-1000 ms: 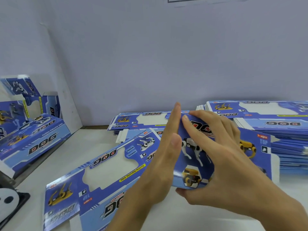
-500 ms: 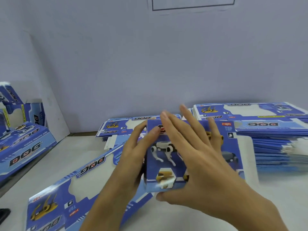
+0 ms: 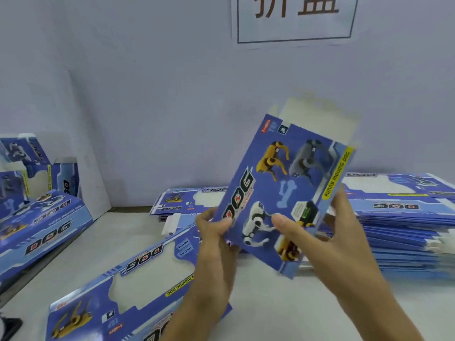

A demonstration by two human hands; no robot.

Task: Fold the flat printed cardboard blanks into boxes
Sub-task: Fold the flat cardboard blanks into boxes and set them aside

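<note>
I hold a blue printed DOG box [image 3: 283, 188] up above the table, tilted, with its white top flaps open at the far end. My left hand [image 3: 216, 232] pinches its lower left edge, thumb on the printed face. My right hand [image 3: 327, 237] grips its lower right side, thumb on the front and fingers behind. A flat blank [image 3: 118, 286] with a cut-out window lies on the table [image 3: 283, 303] under my left forearm.
A tall stack of flat blanks [image 3: 403, 227] sits at the right, a lower stack [image 3: 187, 200] at the back centre. Folded boxes [image 3: 37, 217] pile up at the left by a white board. A sign hangs on the wall [image 3: 295, 18].
The box has risen from near the table and now stands tilted in the air with its printed face toward me. Both hands have shifted to its lower edges. The camera view has tilted up.
</note>
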